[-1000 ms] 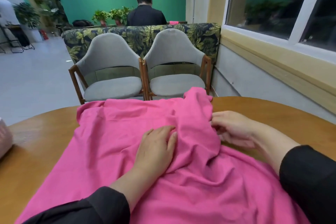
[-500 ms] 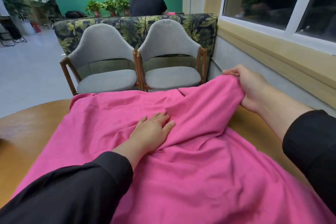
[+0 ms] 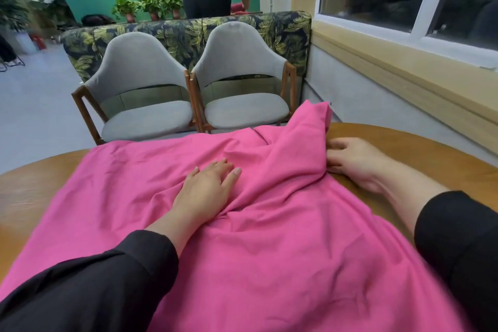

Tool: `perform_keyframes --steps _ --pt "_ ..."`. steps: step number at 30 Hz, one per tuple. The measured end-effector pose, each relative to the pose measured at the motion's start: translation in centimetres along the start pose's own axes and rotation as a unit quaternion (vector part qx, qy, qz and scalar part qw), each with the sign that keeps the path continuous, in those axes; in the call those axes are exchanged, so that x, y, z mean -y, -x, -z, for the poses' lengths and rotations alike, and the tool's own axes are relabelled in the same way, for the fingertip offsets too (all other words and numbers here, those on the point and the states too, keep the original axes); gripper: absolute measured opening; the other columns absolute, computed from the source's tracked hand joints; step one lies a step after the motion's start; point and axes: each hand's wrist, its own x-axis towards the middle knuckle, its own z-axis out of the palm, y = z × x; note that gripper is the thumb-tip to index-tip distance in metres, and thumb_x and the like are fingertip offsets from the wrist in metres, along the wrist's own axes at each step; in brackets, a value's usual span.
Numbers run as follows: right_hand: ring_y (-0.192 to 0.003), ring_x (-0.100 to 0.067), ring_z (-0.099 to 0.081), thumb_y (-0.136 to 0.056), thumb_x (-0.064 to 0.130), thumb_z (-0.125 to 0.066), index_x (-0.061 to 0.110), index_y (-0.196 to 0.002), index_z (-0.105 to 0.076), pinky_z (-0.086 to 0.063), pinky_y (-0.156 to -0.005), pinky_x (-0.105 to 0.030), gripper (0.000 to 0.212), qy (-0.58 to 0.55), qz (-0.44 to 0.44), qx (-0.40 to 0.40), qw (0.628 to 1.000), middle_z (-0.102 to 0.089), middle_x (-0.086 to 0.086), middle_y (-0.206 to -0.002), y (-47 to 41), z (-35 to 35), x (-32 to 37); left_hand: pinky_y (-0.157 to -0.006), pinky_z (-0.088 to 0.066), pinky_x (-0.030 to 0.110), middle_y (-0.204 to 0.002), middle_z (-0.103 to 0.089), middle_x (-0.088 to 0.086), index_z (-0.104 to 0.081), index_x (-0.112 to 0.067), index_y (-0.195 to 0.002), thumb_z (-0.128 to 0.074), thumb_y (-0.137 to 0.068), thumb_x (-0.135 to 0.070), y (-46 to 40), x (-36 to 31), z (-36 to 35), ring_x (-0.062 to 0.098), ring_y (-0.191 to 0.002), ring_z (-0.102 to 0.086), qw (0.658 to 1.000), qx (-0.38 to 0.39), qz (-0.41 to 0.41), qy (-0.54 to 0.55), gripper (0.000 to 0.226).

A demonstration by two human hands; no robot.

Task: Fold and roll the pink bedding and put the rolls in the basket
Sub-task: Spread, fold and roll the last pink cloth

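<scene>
The pink bedding (image 3: 269, 237) is spread over the round wooden counter (image 3: 420, 148), flat on the left, bunched into a raised ridge toward the far right corner. The left hand (image 3: 207, 191) is laid flat on the cloth near the middle, fingers straight and holding nothing, pinning the sheet in place. The right hand (image 3: 353, 162) is set at the right edge of the ridge; its fingertips are tucked under or behind the fabric, so whether an edge is actually pinched cannot be told. No basket is seen in this view.

The step in hand is judged to be the first fold, with the cloth not yet squared up. For a clean result, the ridge should be smoothed out before anything is doubled over, and the right edge drawn taut against the anchoring left palm. The creases fanning from under the left hand should be flattened too, or a lumpy roll is likely.
</scene>
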Motion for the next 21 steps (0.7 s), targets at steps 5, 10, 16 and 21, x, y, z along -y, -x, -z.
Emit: perform_keyframes --steps 5,10,16,21 --pt "-0.097 -0.014 -0.071 -0.095 0.021 -0.066 0.017 -0.098 -0.076 -0.057 -0.085 -0.03 0.011 0.093 0.035 0.064 0.993 -0.077 0.003 -0.098 1.6 -1.2 0.2 -0.094 -0.047 0.043 -0.104 -0.072 -0.003 -0.069 -0.021 -0.103 -0.034 -0.101 -0.042 2.1 -1.3 0.9 0.024 -0.108 -0.065 0.975 -0.179 -0.127 -0.017 0.041" --pt "-0.095 -0.011 -0.065 -0.092 0.033 -0.053 0.026 -0.088 -0.078 -0.051 -0.088 -0.033 0.026 -0.001 0.122 -0.064 0.99 -0.072 0.006 -0.097 1.8 -1.3 0.5 -0.103 -0.043 0.036 -0.136 -0.06 -0.009 -0.05 -0.03 -0.141 -0.025 -0.096 -0.063 4.6 -5.4 -0.8 0.016 -0.124 -0.056 0.993 -0.083 -0.081 0.025 0.061" --pt "-0.032 -0.011 -0.027 -0.106 0.035 -0.045 0.014 -0.088 -0.055 -0.018 -0.037 -0.015 0.029 -0.034 0.015 -0.147 0.988 -0.043 -0.002 -0.055 3.9 5.2 -0.8 -0.116 -0.031 0.037 -0.151 -0.047 -0.008 -0.031 -0.033 -0.154 -0.019 -0.091 -0.073 4.4 -5.2 -1.5 0.013 -0.137 -0.043 0.996 0.009 -0.087 -0.016 0.076" --pt "-0.048 -0.015 -0.037 -0.091 0.044 -0.068 0.016 -0.084 -0.065 -0.026 -0.041 -0.021 0.029 0.116 -0.049 -0.044 0.991 -0.044 -0.003 -0.062 6.2 3.4 -0.9 -0.124 -0.015 0.037 -0.161 -0.031 -0.011 -0.043 -0.034 -0.149 -0.014 -0.087 -0.075 4.5 -5.5 -1.7 0.004 -0.149 -0.021 0.993 0.056 -0.096 -0.05 0.08"
